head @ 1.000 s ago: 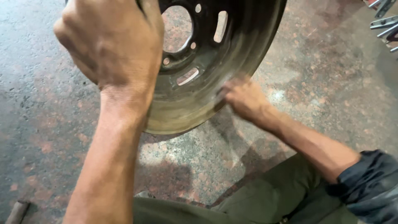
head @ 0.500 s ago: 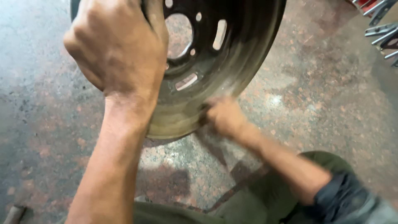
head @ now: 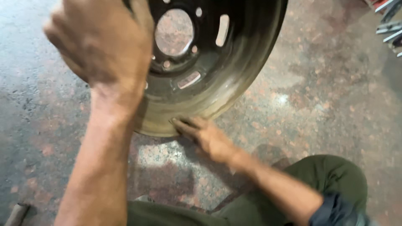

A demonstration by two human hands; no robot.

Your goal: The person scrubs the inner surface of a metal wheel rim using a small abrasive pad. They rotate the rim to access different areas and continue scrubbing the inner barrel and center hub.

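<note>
fingers (head: 184, 124) of the right hand (head: 209, 140) press flat on the wheel rim (head: 234, 79); left hand (head: 104, 46) grips its top.

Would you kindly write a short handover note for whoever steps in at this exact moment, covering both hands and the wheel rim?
Left hand: grip closed over the upper edge of the dark, dusty round steel wheel rim, holding it upright on its edge.
Right hand: fingers flat against the rim's lower edge, near where it meets the speckled stone floor; no tool visible in it.
Things: metal tools lie at the far right; a dull cylindrical piece lies at the bottom left.
Done: rim stood up and steadied.
Left: cannot tell from this view.
</note>
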